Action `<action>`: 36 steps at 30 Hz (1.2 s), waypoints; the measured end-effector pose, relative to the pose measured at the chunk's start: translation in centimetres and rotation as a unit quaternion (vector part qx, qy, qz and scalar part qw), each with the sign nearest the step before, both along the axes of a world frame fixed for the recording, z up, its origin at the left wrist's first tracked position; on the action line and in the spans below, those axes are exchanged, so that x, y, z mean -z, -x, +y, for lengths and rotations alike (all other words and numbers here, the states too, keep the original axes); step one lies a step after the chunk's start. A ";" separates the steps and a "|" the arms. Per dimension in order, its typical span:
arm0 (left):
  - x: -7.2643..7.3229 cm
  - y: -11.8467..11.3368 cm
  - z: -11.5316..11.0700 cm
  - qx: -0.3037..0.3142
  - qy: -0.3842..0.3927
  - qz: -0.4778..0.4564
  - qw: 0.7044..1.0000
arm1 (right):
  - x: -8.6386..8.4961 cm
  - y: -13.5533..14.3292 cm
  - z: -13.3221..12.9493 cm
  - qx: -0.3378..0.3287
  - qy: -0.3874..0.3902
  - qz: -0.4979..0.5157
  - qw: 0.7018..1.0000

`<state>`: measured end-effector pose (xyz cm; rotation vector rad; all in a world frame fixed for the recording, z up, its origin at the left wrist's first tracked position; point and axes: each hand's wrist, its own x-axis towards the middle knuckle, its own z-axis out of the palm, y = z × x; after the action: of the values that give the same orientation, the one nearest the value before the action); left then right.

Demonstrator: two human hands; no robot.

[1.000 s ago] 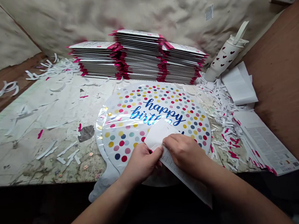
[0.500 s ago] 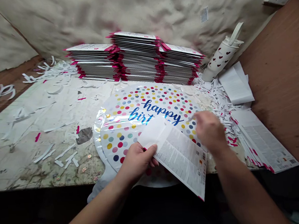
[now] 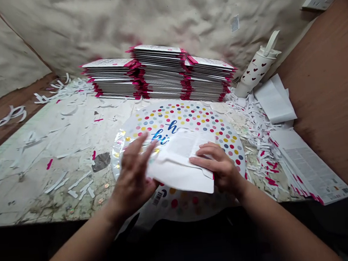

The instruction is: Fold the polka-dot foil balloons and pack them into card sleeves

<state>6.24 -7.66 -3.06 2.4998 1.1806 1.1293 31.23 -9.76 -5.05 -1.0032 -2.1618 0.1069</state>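
A white paper envelope [image 3: 183, 176] with a flap and grey print on part of it is held above a foil balloon. My right hand [image 3: 221, 165] grips its right side, fingers on top and the thumb hidden beneath. At its left edge is my left hand [image 3: 132, 174], slightly blurred, with the fingers spread and raised and the thumb close to or touching the paper. Under both hands lies the flat, round foil balloon [image 3: 228, 136], white with coloured dots and blue lettering partly covered by the envelope. The balloon overhangs the table's front edge.
Three stacks of pink-edged packets [image 3: 160, 75] stand along the back. A white tumbler [image 3: 255, 69] with hearts leans at the right, near a folded white paper [image 3: 275, 98] and a fan of printed envelopes [image 3: 315, 167]. Paper scraps [image 3: 82, 184] litter the table [image 3: 50, 134].
The envelope has turned and moved up over the lettering, its flap side now showing. My right hand has come to grip it; my left hand has shifted left and its fingers have spread.
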 end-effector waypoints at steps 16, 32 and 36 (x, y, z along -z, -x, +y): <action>3.8 -1.1 -0.9 0.224 0.145 0.187 0.945 | 2.3 0.4 -2.9 -0.030 0.001 -0.209 0.978; 2.3 -2.7 2.3 -0.024 0.237 0.247 0.939 | 0.2 1.8 1.0 0.135 0.206 -0.204 0.947; 1.8 -2.0 2.7 -0.014 0.232 0.191 0.954 | 0.7 2.9 0.3 0.025 0.145 -0.307 0.940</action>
<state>8.26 -4.96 -4.90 2.3770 1.3789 0.3083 28.29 -9.42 -5.70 -1.4002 -2.7365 0.0981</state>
